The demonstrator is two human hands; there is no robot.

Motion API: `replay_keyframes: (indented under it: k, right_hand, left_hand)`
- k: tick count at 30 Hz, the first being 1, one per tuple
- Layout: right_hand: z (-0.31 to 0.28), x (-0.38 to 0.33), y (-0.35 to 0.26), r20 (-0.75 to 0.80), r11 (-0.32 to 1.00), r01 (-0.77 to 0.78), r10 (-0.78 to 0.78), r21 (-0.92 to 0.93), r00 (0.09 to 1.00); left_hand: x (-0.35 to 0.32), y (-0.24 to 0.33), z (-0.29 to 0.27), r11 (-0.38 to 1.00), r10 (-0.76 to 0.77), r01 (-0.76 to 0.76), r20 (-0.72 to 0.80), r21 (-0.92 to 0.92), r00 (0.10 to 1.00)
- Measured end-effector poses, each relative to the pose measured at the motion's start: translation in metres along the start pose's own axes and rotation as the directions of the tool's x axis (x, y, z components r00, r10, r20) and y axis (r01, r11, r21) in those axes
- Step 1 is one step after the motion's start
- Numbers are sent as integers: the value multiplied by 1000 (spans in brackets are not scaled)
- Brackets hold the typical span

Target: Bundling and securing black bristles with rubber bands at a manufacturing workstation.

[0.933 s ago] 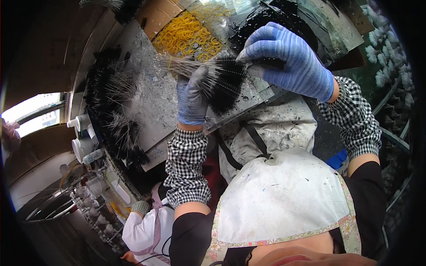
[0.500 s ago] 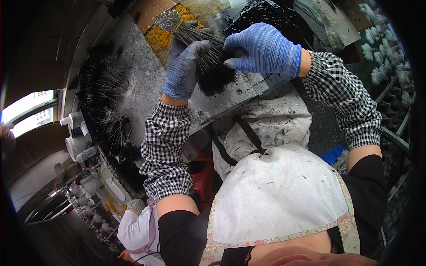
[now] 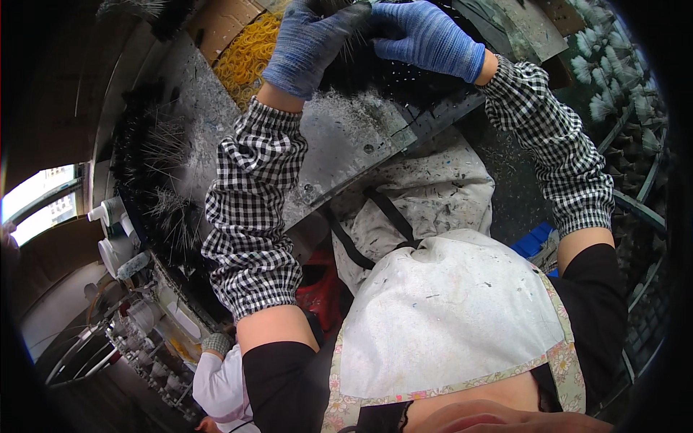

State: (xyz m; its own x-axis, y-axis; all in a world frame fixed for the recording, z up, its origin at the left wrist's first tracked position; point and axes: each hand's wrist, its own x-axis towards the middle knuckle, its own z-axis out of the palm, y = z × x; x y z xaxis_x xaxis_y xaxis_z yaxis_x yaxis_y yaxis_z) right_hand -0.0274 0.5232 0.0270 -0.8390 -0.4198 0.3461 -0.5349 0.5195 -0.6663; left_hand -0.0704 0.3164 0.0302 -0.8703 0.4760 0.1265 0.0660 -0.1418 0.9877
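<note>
At the top edge, my left hand [image 3: 309, 50], in a blue glove with grey fingers, is closed round a bundle of wire-handled black brushes [image 3: 349, 52]. Only part of the bundle shows; its wire ends are cut off by the frame. Beside it on the right, my gloved right hand [image 3: 432, 40] has bent fingers drawn together against the bundle. Its fingertips are dark and partly hidden, so what they pinch cannot be made out. Under both hands lies the grey speckled metal tabletop [image 3: 343, 141], with black bristle matter close below the bundle.
Yellow rubber bands [image 3: 249, 54] lie heaped left of my left hand. More black wire brushes [image 3: 162, 155] line the table's left side. White tufted brushes [image 3: 606, 72] hang at the right. A co-worker's white sleeve [image 3: 220, 379] and gloved hand show at lower left.
Both hands have moved up and away from me with the brush bundle, toward the top edge. The right hand has come closer to the left, against the bundle.
</note>
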Motion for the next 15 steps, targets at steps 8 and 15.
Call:
replay_keyframes:
  k: [8,15]
  right_hand:
    - [12,7,69,33,944,249,-248,-216,968]
    - [51,-6,115,-49,944,231,-249,-237,967]
  left_hand:
    - [28,-3,26,47,425,-416,358,908,831]
    - [33,-35,24,29,339,-406,373,913,864]
